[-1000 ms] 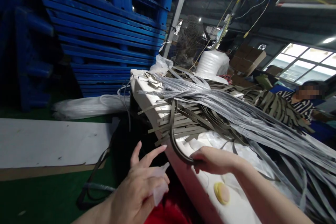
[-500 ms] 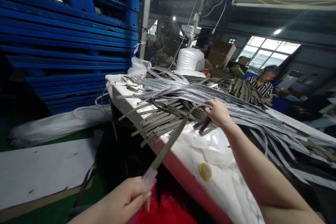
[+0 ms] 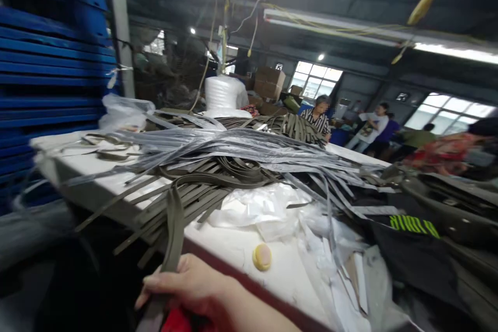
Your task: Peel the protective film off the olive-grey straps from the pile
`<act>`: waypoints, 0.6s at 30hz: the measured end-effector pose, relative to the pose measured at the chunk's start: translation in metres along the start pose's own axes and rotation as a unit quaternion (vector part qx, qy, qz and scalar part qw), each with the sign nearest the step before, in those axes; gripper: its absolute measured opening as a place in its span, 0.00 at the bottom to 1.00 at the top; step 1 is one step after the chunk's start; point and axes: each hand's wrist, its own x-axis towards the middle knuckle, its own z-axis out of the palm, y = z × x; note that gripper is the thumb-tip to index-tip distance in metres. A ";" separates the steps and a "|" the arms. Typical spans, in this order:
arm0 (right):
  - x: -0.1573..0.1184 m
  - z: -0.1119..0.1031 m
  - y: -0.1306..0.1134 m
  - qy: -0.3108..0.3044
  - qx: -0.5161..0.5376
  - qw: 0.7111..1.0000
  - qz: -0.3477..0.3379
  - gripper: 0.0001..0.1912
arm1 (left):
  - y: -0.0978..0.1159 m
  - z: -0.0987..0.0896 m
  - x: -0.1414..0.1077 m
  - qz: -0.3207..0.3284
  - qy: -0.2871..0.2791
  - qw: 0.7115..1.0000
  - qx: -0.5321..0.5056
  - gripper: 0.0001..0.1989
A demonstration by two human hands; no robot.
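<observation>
An olive webbing strap [image 3: 176, 218] runs from the heap on the table down over the near edge. My right hand [image 3: 190, 285] has come in from the lower right and is closed round that strap, thumb on the left. Below the fingers a paler stretch of the strap leaves the picture. My left hand is out of view. More olive straps [image 3: 194, 197] lie spread on the table, their ends jutting past the edge. Across them rests a bundle of long clear plastic sleeves [image 3: 233, 145].
Crumpled clear plastic [image 3: 260, 207] and a small round yellow thing [image 3: 262, 257] lie on the white table [image 3: 218, 241]. Dark bags [image 3: 420, 249] are piled right. A white foam roll [image 3: 222, 94] stands behind; blue pallets [image 3: 50, 62] rise left. Several people are beyond the table.
My right hand has slid down the strap from the heap to the near edge. My left hand, earlier holding the sleeved strap end, has left the view. The view has swung right.
</observation>
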 end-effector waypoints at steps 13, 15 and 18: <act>-0.019 -0.042 -0.016 -0.006 0.112 0.988 -0.111 0.36 | 0.050 0.047 0.061 -0.065 0.110 0.992 0.023 0.17; -0.019 -0.033 -0.015 -0.061 0.081 0.992 -0.075 0.37 | 0.035 0.043 0.045 -0.039 0.094 0.995 0.001 0.15; -0.023 -0.012 -0.013 -0.081 0.007 0.996 -0.043 0.30 | -0.005 0.016 -0.003 -0.039 0.066 0.997 -0.013 0.11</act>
